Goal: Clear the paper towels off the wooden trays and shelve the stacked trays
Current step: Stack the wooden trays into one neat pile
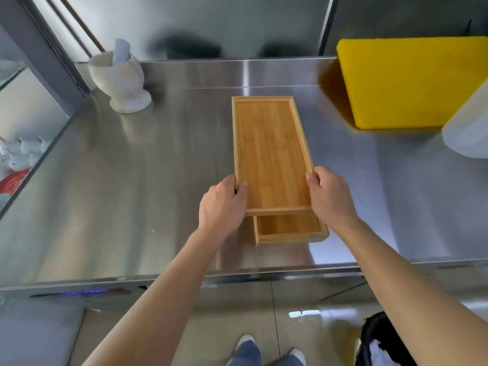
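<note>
One camera only, worn on the head, tipped steeply forward and down. It sits close over a steel counter [132, 207], which fills the middle of the frame, its back wall [211, 22] running across the top. Both forearms enter from the bottom corners. Along the bottom edge the floor [290, 326] and shoes [245, 342] show. The wide lens bends the edges; a dark thing at lower right is perhaps a bag [375, 339].

- Upper wooden tray [272, 154]: long, rectangular, raised rim, bare inside; lay lengthwise over the second tray, pointing away from the person.
- Lower wooden tray [289, 228]: same make, only its near end showed, offset toward the counter's front edge.
</note>
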The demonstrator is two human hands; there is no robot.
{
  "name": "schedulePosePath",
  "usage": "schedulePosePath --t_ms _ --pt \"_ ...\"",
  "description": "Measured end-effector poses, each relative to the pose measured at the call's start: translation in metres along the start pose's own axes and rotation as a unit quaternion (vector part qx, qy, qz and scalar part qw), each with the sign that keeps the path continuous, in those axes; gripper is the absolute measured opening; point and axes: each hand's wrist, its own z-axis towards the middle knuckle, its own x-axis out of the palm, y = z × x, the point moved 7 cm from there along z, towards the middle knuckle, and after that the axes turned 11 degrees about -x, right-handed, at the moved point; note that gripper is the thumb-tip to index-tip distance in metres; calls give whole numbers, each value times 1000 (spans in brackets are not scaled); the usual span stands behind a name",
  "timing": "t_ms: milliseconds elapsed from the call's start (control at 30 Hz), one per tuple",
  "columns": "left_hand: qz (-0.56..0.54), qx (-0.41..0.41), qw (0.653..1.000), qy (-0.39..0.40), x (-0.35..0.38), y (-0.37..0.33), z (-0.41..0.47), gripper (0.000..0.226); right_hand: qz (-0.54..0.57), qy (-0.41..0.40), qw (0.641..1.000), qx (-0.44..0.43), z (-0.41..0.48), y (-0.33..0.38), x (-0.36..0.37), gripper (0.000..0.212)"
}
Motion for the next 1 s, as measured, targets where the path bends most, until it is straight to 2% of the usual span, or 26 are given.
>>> schedulePosePath --t_ms 300,633,1000 --pt "75 -3 997 22 63 6 -9 38 -20 34 998 42 -21 -61 3 32" --pt "127 -18 992 -19 67 21 -13 35 -83 43 996 -1 -19 -64 22 34" --pt "137 -24 990 1 73 27 -11 30 -166 80 982 -29 -21 -64 25 33"
